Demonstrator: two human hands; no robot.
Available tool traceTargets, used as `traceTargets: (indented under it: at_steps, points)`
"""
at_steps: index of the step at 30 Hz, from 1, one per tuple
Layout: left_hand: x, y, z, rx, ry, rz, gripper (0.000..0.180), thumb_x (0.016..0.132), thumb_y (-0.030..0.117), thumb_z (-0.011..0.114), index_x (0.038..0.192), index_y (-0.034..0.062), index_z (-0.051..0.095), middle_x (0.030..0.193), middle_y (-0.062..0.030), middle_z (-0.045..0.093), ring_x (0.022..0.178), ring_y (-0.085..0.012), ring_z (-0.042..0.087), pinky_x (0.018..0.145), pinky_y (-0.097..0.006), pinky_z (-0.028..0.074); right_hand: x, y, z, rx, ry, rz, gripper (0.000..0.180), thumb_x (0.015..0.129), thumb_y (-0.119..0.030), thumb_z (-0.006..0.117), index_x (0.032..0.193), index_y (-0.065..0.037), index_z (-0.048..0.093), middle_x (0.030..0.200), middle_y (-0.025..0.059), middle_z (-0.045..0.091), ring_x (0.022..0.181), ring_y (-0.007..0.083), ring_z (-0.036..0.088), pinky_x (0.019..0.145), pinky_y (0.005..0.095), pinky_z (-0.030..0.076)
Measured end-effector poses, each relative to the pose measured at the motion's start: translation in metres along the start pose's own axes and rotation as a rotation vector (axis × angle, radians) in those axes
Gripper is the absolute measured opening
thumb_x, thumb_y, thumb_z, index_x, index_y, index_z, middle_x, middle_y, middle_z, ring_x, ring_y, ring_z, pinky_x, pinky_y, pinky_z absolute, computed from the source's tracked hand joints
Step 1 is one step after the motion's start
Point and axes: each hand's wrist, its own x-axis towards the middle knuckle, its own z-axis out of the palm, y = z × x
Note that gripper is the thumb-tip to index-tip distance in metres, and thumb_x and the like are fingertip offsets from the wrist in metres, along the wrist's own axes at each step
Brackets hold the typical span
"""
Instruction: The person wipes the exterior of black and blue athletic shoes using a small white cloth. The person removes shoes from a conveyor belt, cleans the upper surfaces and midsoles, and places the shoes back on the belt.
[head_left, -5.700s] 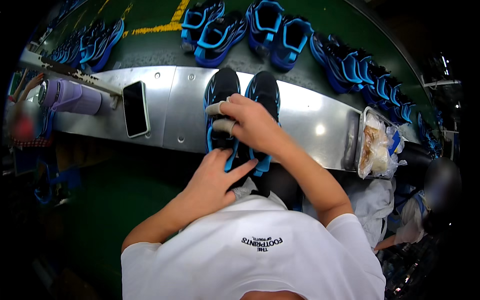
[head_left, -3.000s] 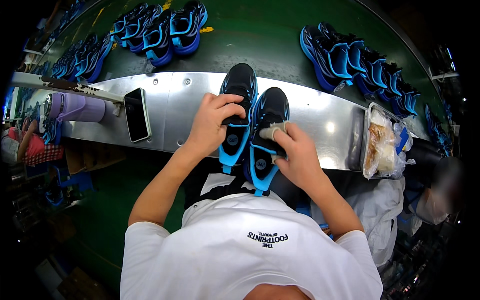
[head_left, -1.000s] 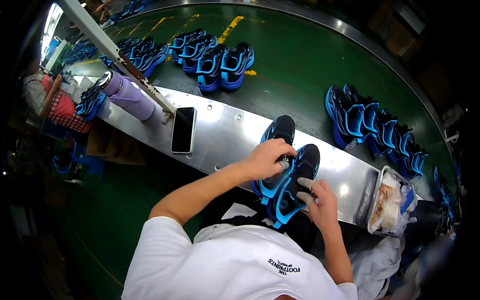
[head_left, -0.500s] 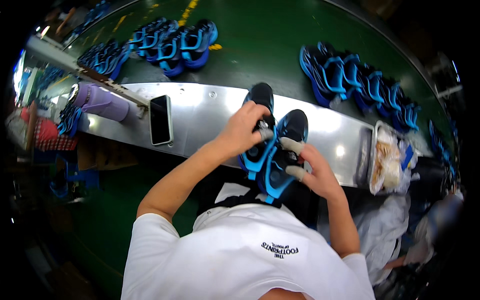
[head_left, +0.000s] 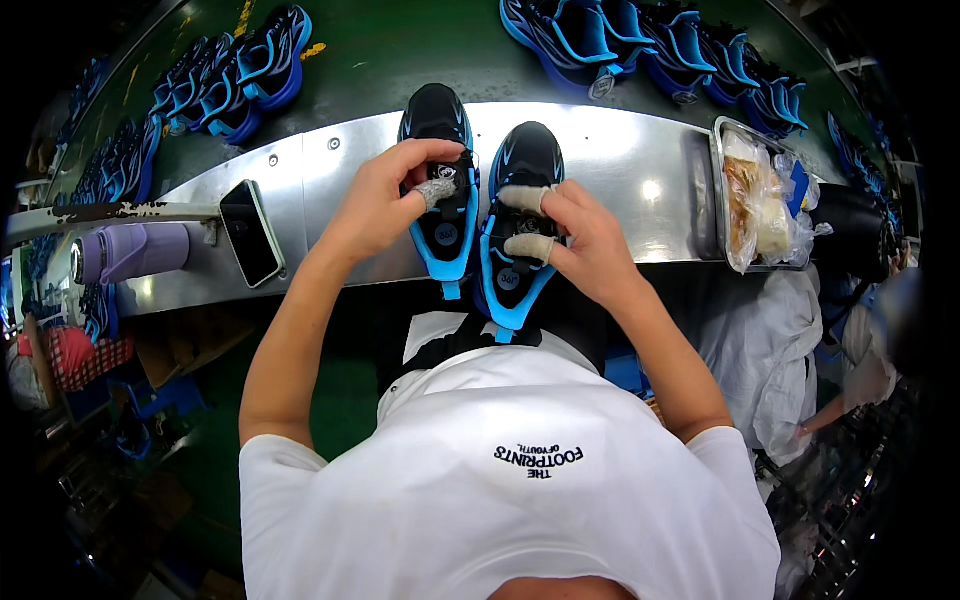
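Two black sneakers with bright blue collars and trim stand side by side on a metal ledge, toes pointing away from me. My left hand (head_left: 385,200) curls over the left sneaker (head_left: 434,115), thumb and fingers closed at its tongue and lace area. A grey wrap covers that thumb. My right hand (head_left: 580,235) is at the right sneaker (head_left: 533,155), its thumb and a finger, both wrapped in pale covers, gripping around the tongue. Both heels reach the ledge's near edge, with blue pull tabs toward me. My fingers partly hide the lacing.
On the metal ledge (head_left: 620,150), a phone (head_left: 250,232) and a purple tumbler (head_left: 135,252) lie to the left. A tray (head_left: 755,200) of plastic-bagged items sits right. Beyond, rows of similar sneakers (head_left: 262,70) stand on a green surface (head_left: 400,50). A white bag (head_left: 765,350) hangs below right.
My view has shifted, so the ledge and sneakers appear higher and farther left. The two sneakers stand slightly farther apart. Both hands stay at the sneakers' tongues.
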Motion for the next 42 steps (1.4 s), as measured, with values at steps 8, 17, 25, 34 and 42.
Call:
traceTargets:
  at_steps: [8,17,25,34,42]
  points:
    - [-0.003,0.008,0.007,0.139,0.113,0.051,0.041,0.073,0.000,0.067,0.114,0.0060,0.065,0.089,-0.0020,0.054,0.074,-0.0132,0.046,0.069,-0.026,0.040,0.002,0.007,0.012,0.033,0.024,-0.056,0.047,0.077,-0.011,0.074,0.123,-0.013,0.064,0.080,0.0080,0.053,0.081,0.0211,0.053,0.075,0.0308,0.045]
    - [-0.001,0.013,0.010,0.271,0.152,0.052,0.040,0.071,-0.001,0.066,0.110,0.0049,0.065,0.088,-0.0015,0.055,0.074,-0.0122,0.045,0.069,-0.025,0.040,-0.009,0.006,0.019,0.036,0.070,-0.060,0.042,0.079,-0.012,0.075,0.119,-0.011,0.064,0.081,0.0071,0.049,0.076,0.0207,0.052,0.070,0.0310,0.045]
    - [-0.006,0.006,0.007,0.270,0.129,0.046,0.040,0.071,-0.003,0.061,0.110,0.0045,0.065,0.093,-0.0018,0.057,0.076,-0.0122,0.046,0.071,-0.025,0.040,-0.010,0.004,0.015,0.188,-0.016,0.030,0.037,0.077,-0.014,0.076,0.112,-0.010,0.067,0.081,0.0073,0.048,0.073,0.0221,0.053,0.068,0.0328,0.046]
    - [-0.063,0.055,0.057,-0.516,-0.249,-0.624,0.024,0.097,0.014,0.051,0.112,-0.0019,0.062,0.109,-0.0121,0.063,0.073,-0.0147,0.065,0.055,-0.023,0.051,-0.011,0.016,0.008,0.343,-0.068,0.010,0.046,0.079,-0.010,0.074,0.124,-0.015,0.066,0.082,0.0019,0.051,0.069,0.0126,0.044,0.063,0.0240,0.040]
    - [-0.056,0.057,0.107,-1.090,-0.026,-0.722,0.031,0.100,0.013,0.047,0.126,-0.0044,0.047,0.121,-0.0154,0.058,0.106,-0.0254,0.064,0.079,-0.033,0.057,-0.013,0.019,0.015,0.272,0.075,0.011,0.042,0.079,-0.008,0.070,0.120,-0.014,0.067,0.085,0.0024,0.053,0.070,0.0130,0.047,0.064,0.0257,0.042]
